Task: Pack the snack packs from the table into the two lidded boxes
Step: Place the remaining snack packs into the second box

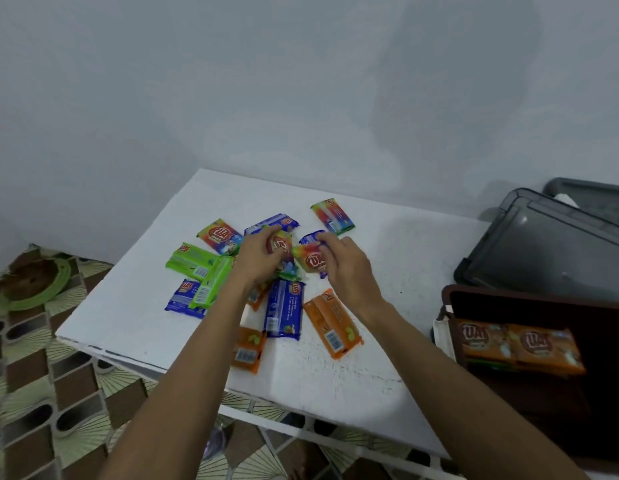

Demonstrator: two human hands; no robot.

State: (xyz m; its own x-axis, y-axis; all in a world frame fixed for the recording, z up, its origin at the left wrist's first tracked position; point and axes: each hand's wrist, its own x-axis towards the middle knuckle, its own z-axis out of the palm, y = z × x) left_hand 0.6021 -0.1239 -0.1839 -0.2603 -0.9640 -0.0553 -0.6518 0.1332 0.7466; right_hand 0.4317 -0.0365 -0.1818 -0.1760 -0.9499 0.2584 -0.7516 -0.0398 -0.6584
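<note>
Both hands are in the pile: your left hand (258, 259) curls round a rainbow pack (278, 244), your right hand (348, 268) pinches a second rainbow pack (310, 260) just beside it, loose packs (285, 311) scattered on the white table (387, 341), orange packs (519, 344) already inside the brown box (509, 301)

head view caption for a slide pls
Left hand and right hand each grip a rainbow foil snack pack over the white table beside a brown box
</note>
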